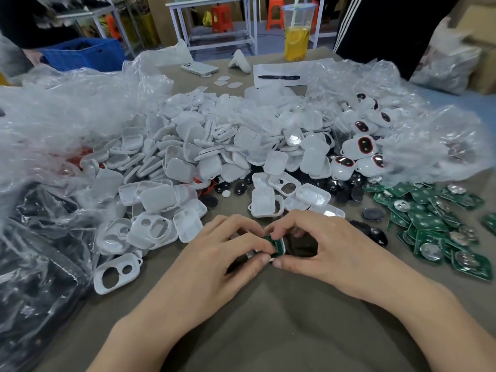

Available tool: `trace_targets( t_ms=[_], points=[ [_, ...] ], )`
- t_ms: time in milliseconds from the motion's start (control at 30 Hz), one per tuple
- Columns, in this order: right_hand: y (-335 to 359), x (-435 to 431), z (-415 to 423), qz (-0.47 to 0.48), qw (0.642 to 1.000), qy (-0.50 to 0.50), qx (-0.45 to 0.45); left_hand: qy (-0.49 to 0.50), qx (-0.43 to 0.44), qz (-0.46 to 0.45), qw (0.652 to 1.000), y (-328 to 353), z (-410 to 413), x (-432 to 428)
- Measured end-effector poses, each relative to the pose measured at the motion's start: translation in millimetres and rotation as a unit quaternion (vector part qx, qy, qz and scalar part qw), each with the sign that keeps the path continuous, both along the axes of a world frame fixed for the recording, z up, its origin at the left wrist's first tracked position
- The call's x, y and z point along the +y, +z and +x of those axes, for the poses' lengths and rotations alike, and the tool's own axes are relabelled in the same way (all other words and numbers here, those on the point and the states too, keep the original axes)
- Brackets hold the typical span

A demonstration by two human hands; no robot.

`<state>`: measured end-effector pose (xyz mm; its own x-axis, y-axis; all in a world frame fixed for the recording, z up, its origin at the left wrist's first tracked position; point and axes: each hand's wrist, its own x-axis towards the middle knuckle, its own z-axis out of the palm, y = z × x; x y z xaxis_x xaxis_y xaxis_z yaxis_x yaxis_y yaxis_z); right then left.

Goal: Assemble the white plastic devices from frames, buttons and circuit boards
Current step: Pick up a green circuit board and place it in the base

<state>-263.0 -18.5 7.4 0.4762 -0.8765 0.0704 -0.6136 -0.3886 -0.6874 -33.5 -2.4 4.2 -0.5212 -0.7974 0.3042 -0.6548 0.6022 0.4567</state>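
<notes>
Far left, a dark plastic bag (35,264) sits crumpled and glossy against a big clear bag (67,116), all creases and glare. Beside it a loose frame (116,272) lies flat on the matte brown-grey table (268,318): white, rounded corners, one large hole, one small hole and a little loop at its corner. Behind that is the heap of white shells (188,157), smooth semi-matte plastic piled every way up.

Now the middle. My left hand (214,253) is curled, thumb and fingers pinching the white frame (283,245) that I'm working on, just above the table in front of me. A green circuit board (275,244) lies in that frame, glossy, with only a corner showing between my fingertips. My right hand (330,248) grips the same frame from the other side, thumb under the near edge and fingers arched over the top. The two thumbs nearly touch.

Past my right hand are black rubber buttons (332,183), dull ovals scattered by the shells. Farther back are finished devices (362,146), white with dark, red-rimmed oval faces. On the right the spare boards (434,224) spread out, green with round silver metal contacts; their markings are too small to read.

At the far edge there's a black pen (279,77) on white paper (284,69), its print illegible, and a clear cup (296,33) of yellow drink.
</notes>
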Motion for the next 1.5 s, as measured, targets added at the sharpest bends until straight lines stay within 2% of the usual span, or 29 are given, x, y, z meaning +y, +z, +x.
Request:
trace_targets(
  t_ms=[400,500,633,733,1167,1500],
  points=[
    [-3,-5,-2,-0.054,0.998,0.012,0.016,0.004,-0.006,-0.009,1.000,2,1,4],
    [-3,-4,-2,-0.056,0.998,0.013,0.019,0.037,0.027,-0.026,0.999,4,6,3],
    [-3,-4,-2,-0.054,0.998,0.016,0.020,0.117,0.031,-0.049,0.991,5,12,1],
    [-4,-4,-3,-0.054,0.998,0.018,0.020,0.141,0.031,-0.051,0.988,5,12,1],
    [-3,-4,-2,-0.059,0.997,0.041,0.032,0.130,0.010,-0.040,0.991,4,8,0],
    [-4,-3,-3,-0.063,0.997,0.033,0.040,0.149,0.030,-0.036,0.988,-2,11,-5]
  ],
)
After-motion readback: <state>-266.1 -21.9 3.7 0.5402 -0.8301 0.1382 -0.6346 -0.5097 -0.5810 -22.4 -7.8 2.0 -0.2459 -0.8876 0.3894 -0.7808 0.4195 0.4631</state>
